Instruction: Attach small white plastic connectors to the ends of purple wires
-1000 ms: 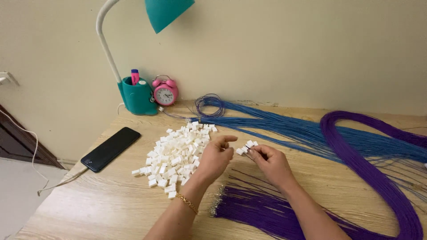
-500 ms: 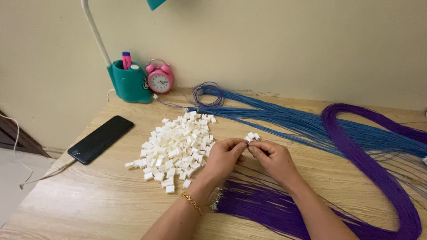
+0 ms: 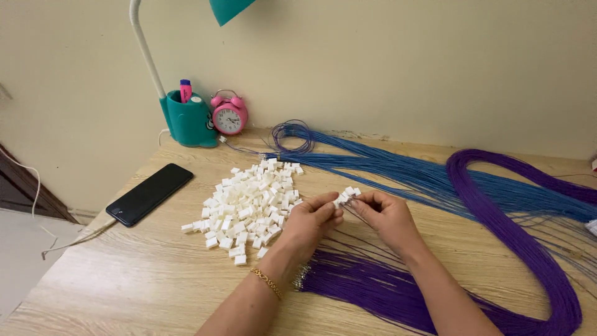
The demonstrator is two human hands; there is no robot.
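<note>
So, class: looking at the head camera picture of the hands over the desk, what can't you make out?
- Head view: the lamp shade, cut by the top edge.
- The white connectors between the left hand and right hand: too small, part covered by fingers.
- The purple wires: cut by the bottom edge.

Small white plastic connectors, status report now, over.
Left hand and right hand pinch small white plastic connectors. Thin purple wires beneath. Nothing blocking.

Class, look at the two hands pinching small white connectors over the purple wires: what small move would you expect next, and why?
Probably pressing a wire end into the white connector pinched between the left hand and right hand. Thin wires run from the fingertips down toward the purple wire bundle, and the connector pile waits alongside.
</note>
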